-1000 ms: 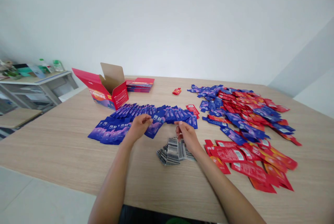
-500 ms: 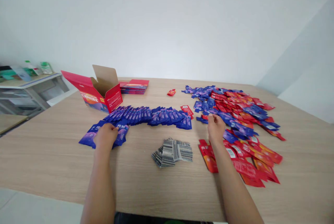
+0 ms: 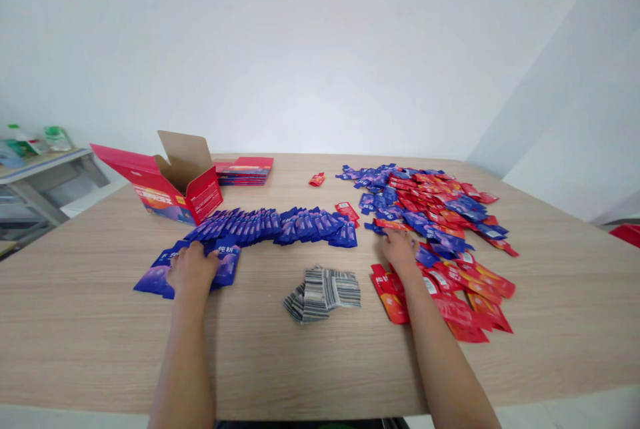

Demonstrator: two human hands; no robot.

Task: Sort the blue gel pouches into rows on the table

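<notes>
My left hand [image 3: 191,270] lies flat on the near-left end of a fanned row of blue sachets [image 3: 270,225] that runs across the wooden table [image 3: 90,322]. My right hand [image 3: 400,247] rests, fingers down, on the near edge of a mixed pile of red and blue sachets [image 3: 430,205]. Just to its right a spread of red sachets [image 3: 465,295] lies flat. Between my forearms sits a small heap of black-and-white striped packets [image 3: 323,292]. Whether either hand pinches a sachet is not visible.
An open red carton [image 3: 173,185] with its flap up stands at the back left, a stack of flat red cartons [image 3: 245,171] behind it. One loose red sachet [image 3: 316,179] lies near the far middle. A grey shelf [image 3: 35,169] stands off the table's left.
A second ago both hands held a blue sachet at the middle. The left hand then moved to the row's left end, the right hand to the mixed pile. The view shifted right.
</notes>
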